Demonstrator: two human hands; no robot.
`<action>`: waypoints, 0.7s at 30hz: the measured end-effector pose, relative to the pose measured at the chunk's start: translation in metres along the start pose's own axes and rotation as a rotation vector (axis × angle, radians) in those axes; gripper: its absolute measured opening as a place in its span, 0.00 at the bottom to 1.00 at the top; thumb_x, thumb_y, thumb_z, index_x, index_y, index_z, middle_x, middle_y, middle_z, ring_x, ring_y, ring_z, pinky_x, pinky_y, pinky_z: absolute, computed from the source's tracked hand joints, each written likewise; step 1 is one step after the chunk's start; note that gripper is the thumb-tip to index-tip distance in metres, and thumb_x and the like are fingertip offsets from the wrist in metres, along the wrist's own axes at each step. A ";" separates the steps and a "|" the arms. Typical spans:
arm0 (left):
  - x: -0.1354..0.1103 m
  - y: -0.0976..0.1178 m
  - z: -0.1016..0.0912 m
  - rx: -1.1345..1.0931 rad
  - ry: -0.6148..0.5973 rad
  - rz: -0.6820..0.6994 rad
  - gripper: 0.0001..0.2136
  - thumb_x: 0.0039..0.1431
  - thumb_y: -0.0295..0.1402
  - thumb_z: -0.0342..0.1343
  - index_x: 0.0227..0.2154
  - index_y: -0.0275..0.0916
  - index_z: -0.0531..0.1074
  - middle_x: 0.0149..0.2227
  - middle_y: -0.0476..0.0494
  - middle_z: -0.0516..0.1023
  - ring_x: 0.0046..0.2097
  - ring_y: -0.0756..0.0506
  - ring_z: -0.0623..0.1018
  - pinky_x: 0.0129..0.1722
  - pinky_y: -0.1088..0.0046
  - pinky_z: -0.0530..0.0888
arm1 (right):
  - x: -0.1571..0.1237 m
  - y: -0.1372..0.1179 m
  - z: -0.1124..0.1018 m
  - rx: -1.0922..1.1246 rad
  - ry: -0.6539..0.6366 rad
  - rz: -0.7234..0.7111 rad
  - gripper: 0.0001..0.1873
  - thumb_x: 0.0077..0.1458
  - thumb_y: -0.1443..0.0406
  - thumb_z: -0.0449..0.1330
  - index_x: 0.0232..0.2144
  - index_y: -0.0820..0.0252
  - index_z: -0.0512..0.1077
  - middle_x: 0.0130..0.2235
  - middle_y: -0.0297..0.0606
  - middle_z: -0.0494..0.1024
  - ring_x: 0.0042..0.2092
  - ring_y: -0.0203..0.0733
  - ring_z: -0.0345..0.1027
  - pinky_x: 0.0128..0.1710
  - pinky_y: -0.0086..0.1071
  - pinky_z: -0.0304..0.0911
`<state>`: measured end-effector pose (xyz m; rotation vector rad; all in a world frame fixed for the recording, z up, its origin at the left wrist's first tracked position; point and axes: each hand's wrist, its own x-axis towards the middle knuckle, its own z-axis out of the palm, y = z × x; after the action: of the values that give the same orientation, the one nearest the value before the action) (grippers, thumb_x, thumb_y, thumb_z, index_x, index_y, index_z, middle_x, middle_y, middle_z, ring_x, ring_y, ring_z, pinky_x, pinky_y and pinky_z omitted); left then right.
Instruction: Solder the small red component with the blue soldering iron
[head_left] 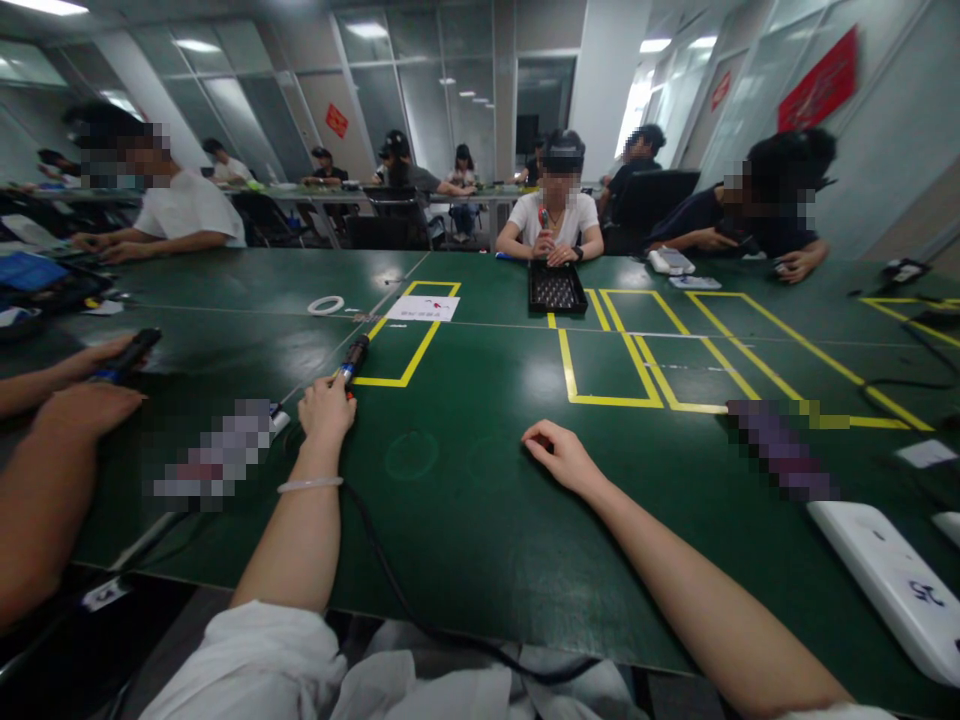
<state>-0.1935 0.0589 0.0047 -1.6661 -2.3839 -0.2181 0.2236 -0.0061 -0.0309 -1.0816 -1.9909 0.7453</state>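
Observation:
My left hand (328, 405) is closed around a black, rod-shaped tool with a blue band (352, 362), its dark end pointing away from me over the green table (465, 560). Its exact kind cannot be made out. A pale bracelet (310, 484) circles my left wrist. Resting on the tabletop to the right, my right hand (561, 455) has its fingers curled in towards the thumb, and nothing shows in it. Between the two hands a faint round mark (412, 455) shows on the table.
Yellow tape (615, 402) outlines boxes on the table. A white sheet (424, 308), a white ring (325, 305) and a black tray (556, 302) lie farther off. White devices (892, 585) flank me at right. A cable (382, 560) runs towards my lap. Co-workers sit around.

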 end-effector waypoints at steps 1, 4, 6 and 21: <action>-0.001 0.002 -0.001 0.001 0.005 -0.002 0.22 0.58 0.36 0.50 0.55 0.36 0.66 0.55 0.30 0.67 0.53 0.31 0.68 0.48 0.55 0.68 | 0.000 0.000 0.000 -0.001 0.000 0.000 0.06 0.59 0.67 0.55 0.34 0.59 0.73 0.33 0.35 0.74 0.34 0.37 0.67 0.35 0.30 0.61; -0.002 0.005 -0.004 -0.052 0.008 -0.056 0.19 0.59 0.36 0.48 0.52 0.34 0.68 0.51 0.29 0.71 0.49 0.33 0.72 0.45 0.56 0.70 | 0.000 0.002 0.001 -0.001 -0.001 -0.004 0.06 0.59 0.66 0.55 0.34 0.59 0.73 0.33 0.35 0.74 0.34 0.37 0.67 0.35 0.30 0.61; -0.003 0.006 -0.006 -0.105 0.003 -0.124 0.18 0.61 0.37 0.46 0.49 0.32 0.69 0.47 0.28 0.73 0.46 0.33 0.74 0.43 0.57 0.71 | 0.000 0.002 0.001 0.000 -0.004 -0.008 0.06 0.58 0.66 0.55 0.34 0.60 0.73 0.33 0.35 0.74 0.33 0.37 0.67 0.35 0.30 0.61; -0.017 0.069 -0.023 -0.781 -0.022 0.217 0.16 0.61 0.40 0.48 0.46 0.36 0.70 0.42 0.40 0.78 0.43 0.44 0.77 0.45 0.67 0.71 | 0.001 0.001 0.001 -0.018 -0.012 -0.007 0.06 0.59 0.66 0.55 0.34 0.59 0.73 0.33 0.36 0.74 0.33 0.37 0.67 0.34 0.30 0.61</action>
<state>-0.1205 0.0616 0.0215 -2.2068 -2.2355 -1.2171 0.2225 -0.0050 -0.0315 -1.0829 -2.0138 0.7334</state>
